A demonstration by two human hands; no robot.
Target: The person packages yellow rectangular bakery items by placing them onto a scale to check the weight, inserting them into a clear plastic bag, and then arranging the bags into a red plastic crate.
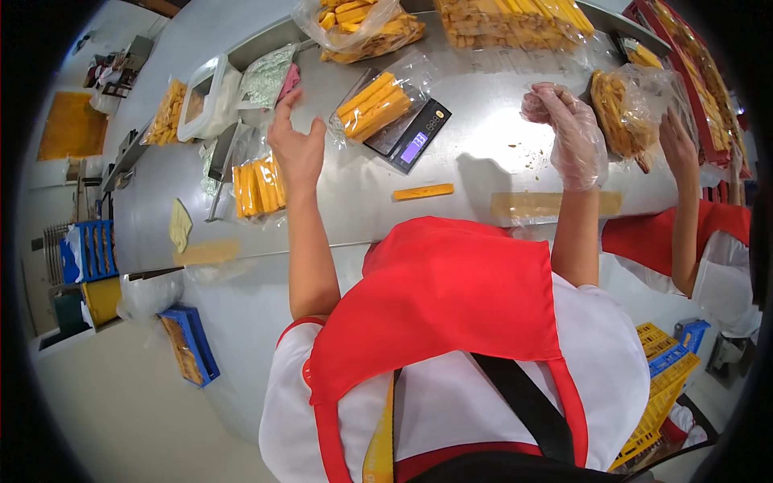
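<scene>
My bare left hand (296,145) is raised over the steel table (356,211), fingers apart, holding nothing; it is beside a clear bag of orange food sticks (259,186). Between my hands, a filled clear bag of sticks (375,107) lies on a black digital scale (416,137) with a lit display. My right hand (567,136), in a clear plastic glove, is at the right with its fingers curled; whether it holds anything cannot be told. One loose orange stick (423,192) lies near the table's front edge, with crumbs to its right.
Large bags of sticks (513,24) line the back. At the left are a lidded plastic container (208,99), a patterned packet (266,75) and a pale yellow glove (180,225). At the right, a co-worker's hand (677,142) is near another bag (625,115) and a red crate (682,78).
</scene>
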